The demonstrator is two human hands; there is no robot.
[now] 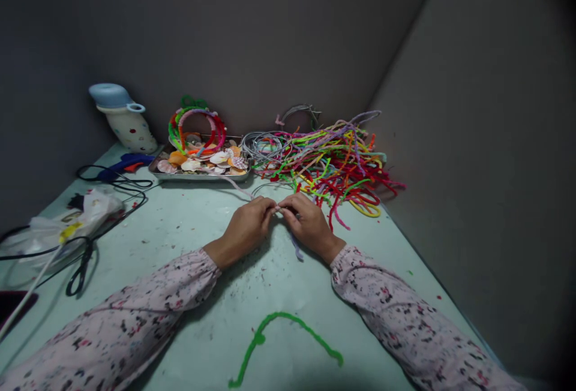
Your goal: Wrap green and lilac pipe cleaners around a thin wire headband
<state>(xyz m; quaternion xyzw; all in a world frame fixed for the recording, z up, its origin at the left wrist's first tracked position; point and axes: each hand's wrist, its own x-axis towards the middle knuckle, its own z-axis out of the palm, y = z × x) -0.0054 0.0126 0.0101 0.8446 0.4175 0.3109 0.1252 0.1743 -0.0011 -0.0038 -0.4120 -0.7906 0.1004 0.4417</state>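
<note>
My left hand (pixel 252 222) and my right hand (pixel 311 223) meet above the table, fingertips pinched together. A pale pipe cleaner (pixel 236 186) runs up and left from behind my left fingers. From under my right hand hangs a lavender pipe cleaner end (pixel 297 249); whether both ends belong to one piece is hidden by the fingers. A thin grey wire arc (pixel 270 185) shows just behind the hands, and I cannot tell if it is held. Closer to me, a bent green pipe cleaner (pixel 281 315) with a small knob lies on the table.
A metal tray (pixel 202 176) of seashells (pixel 220 158) bears colourful wrapped hoops (pixel 180 133). Beside it are coiled grey wire (pixel 256 146) and a heap of pipe cleaners (pixel 346 160). Leftward stand a bottle (pixel 128 127), a blue tool (pixel 121 166), black cables (pixel 83 265) and a plastic bag (pixel 96 208).
</note>
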